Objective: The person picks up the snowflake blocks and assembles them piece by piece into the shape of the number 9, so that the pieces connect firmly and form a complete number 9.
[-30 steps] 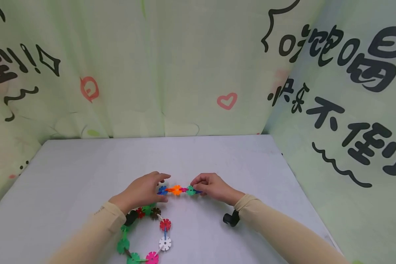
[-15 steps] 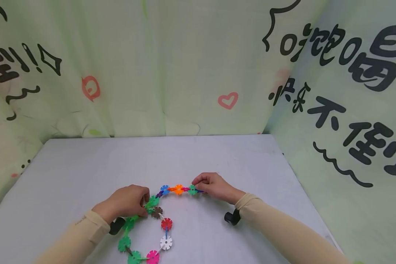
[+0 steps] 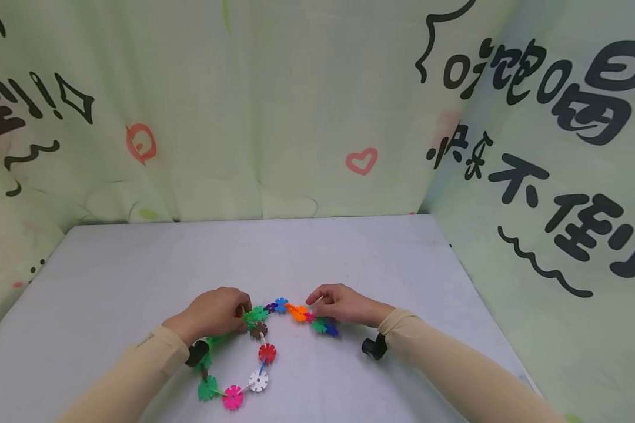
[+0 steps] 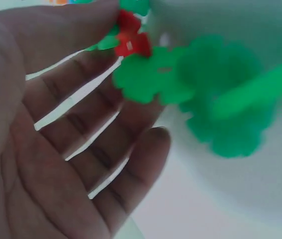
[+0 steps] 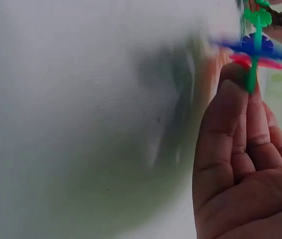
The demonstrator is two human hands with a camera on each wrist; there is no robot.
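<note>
A chain of notched plastic snowflake discs (image 3: 233, 398) curves over the table in many colours. My left hand (image 3: 209, 314) pinches it by the green discs (image 3: 256, 314) at the top of the loop; in the left wrist view a red disc (image 4: 131, 42) lies at the thumb tip. From there the chain's free end runs right through an orange disc (image 3: 299, 314) and a green disc to a dark blue disc (image 3: 331, 330). My right hand (image 3: 346, 305) is beside this end. In the right wrist view its fingertips (image 5: 233, 94) touch the end, with the thumb apart.
A white-covered table (image 3: 137, 264) lies under the chain. Pale green curtains (image 3: 296, 106) with printed characters hang behind and at the sides. Each wrist wears a black camera (image 3: 374, 347).
My left hand has come down from the chain's far section and gripped the green discs, then shifted right with them. My right hand has loosened its pinch, and the free end has swung towards me.
</note>
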